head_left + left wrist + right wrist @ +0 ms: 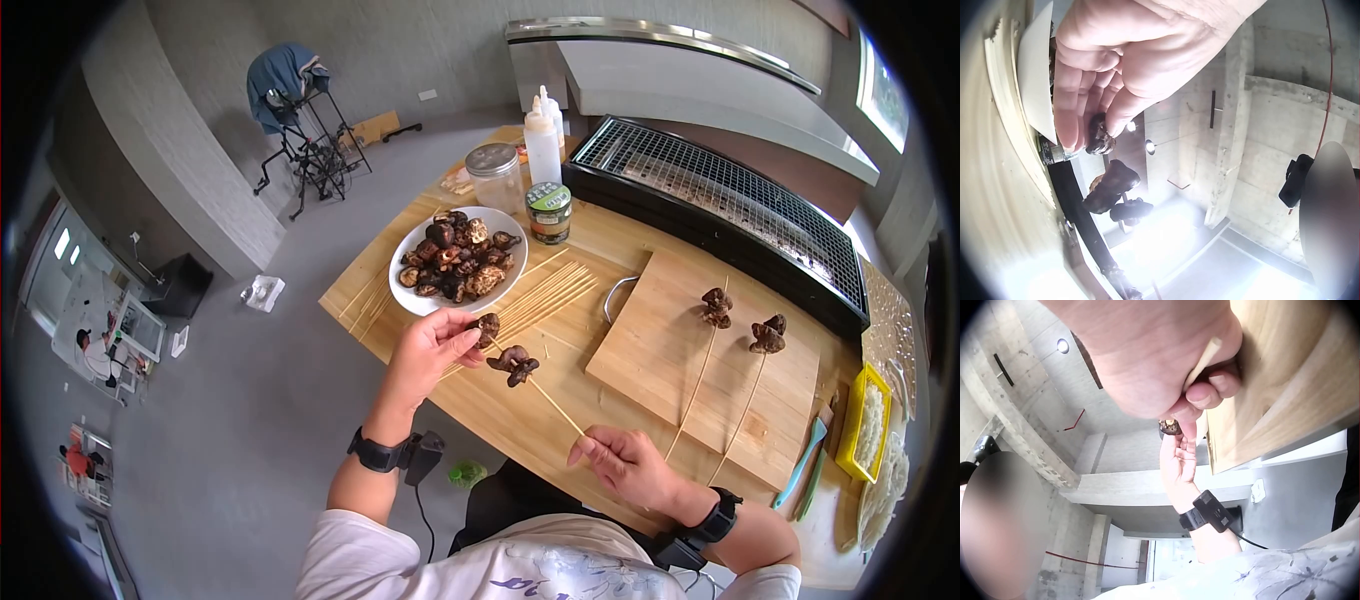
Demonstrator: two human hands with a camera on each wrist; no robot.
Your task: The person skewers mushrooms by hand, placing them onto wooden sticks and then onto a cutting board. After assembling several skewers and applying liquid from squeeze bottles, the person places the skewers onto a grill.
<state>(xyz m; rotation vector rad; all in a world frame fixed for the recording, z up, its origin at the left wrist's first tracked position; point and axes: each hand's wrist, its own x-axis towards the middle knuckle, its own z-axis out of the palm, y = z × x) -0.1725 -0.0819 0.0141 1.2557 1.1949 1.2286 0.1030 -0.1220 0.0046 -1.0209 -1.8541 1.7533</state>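
Note:
In the head view the left hand [436, 350] pinches a dark mushroom piece [487, 329] at the tip of a skewer [556, 407]. More dark mushroom pieces [514, 366] sit on that skewer just below the tip. The right hand [628, 465] grips the skewer's lower part; its blunt end [1211, 347] sticks out of the fist in the right wrist view. From the left wrist, the left hand [1129, 59] has thumb and fingers round the piece [1100, 134], with threaded pieces [1112, 185] close by. Whether the tip has entered the pinched piece, I cannot tell.
A white plate [398, 280] of mushrooms and loose skewers [545, 305] lie beyond the left hand. Two loaded skewers rest on a cutting board [640, 340]. Behind stand a jar [495, 180], a can [549, 213], squeeze bottles [542, 150] and a black grill [700, 225]. A yellow tray [853, 440] is at right.

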